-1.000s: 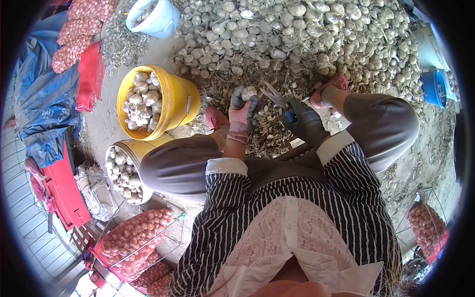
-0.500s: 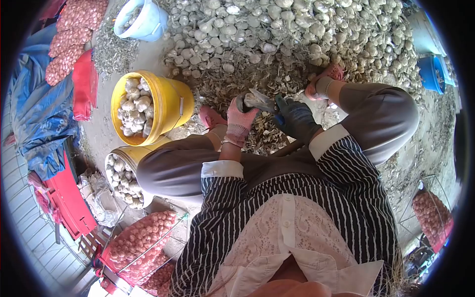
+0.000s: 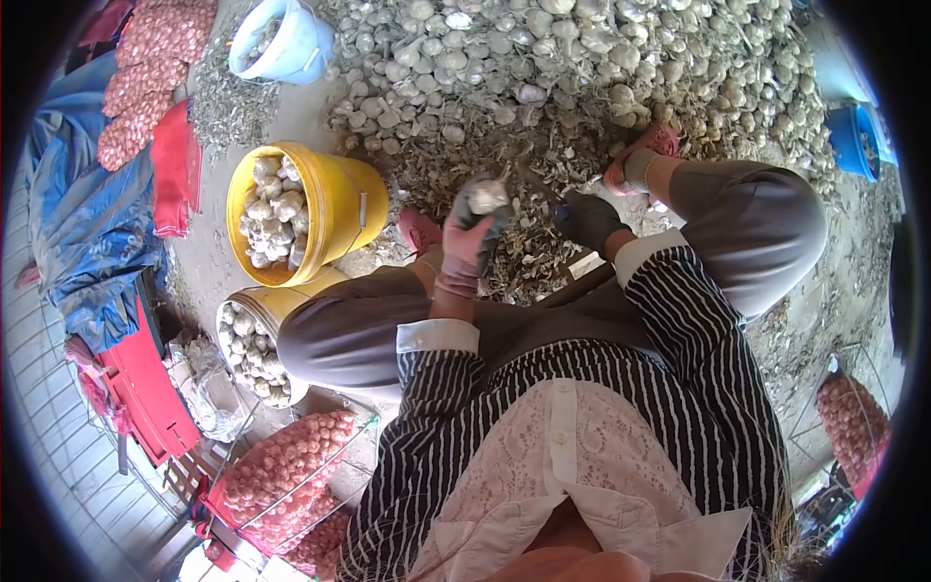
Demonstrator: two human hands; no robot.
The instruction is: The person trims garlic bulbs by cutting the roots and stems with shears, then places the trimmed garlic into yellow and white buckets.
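My left hand [image 3: 467, 233], in a pink and grey glove, is closed around a garlic bulb [image 3: 488, 198], pale and partly covered by the fingers. To its right and apart from it, my right hand [image 3: 590, 221] in a dark glove is closed on blue-handled shears [image 3: 561, 210]. Their blades are blurred and hard to make out against the ground. Dry garlic trimmings [image 3: 524, 247] lie below and between both hands. Beyond them spreads a large heap of garlic [image 3: 582, 58].
To the left stand a yellow bucket [image 3: 361, 209] of garlic bulbs and a second filled bucket [image 3: 291, 294]. A pale blue bucket [image 3: 305, 48] is farther back; a blue bucket [image 3: 850, 141] stands at right. Net sacks of garlic [image 3: 281, 466] lie lower left.
The shears have come away from the garlic bulb, and my right hand has shifted slightly right. My left hand has turned, showing the bulb in its fingers. The whole view has shifted slightly.
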